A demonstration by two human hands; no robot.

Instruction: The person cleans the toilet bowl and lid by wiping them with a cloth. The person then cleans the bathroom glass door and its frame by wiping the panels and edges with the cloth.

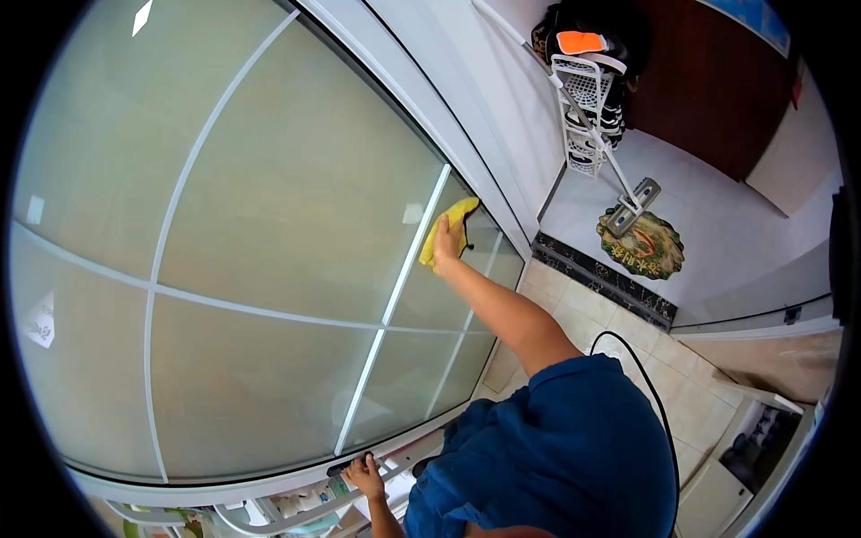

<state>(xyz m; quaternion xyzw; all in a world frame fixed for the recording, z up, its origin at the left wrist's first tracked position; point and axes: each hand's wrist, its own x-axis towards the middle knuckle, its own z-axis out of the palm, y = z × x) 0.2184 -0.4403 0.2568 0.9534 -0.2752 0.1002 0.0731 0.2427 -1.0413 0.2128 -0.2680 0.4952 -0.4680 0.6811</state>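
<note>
My right hand [446, 244] presses a yellow cloth [457, 213] with a dark edge flat against a frosted glass door [287, 179] divided by white bars. The cloth lies beside a white bar near the door's right side. My left hand [364, 477] is at the door's lower frame edge, its fingers curled at a small black handle-like piece [337, 468]. Part of that grip is hidden. A blue short-sleeved shirt [565, 439] covers my body.
A flat mop [633, 208] leans over a patterned mat [647, 247] beyond a dark threshold [603, 280]. A white shoe rack [587, 117] stands by the wall. A black cable [644, 368] curves beside me. Low at right is an open cabinet [762, 439]; cluttered shelves [296, 507] lie below the door.
</note>
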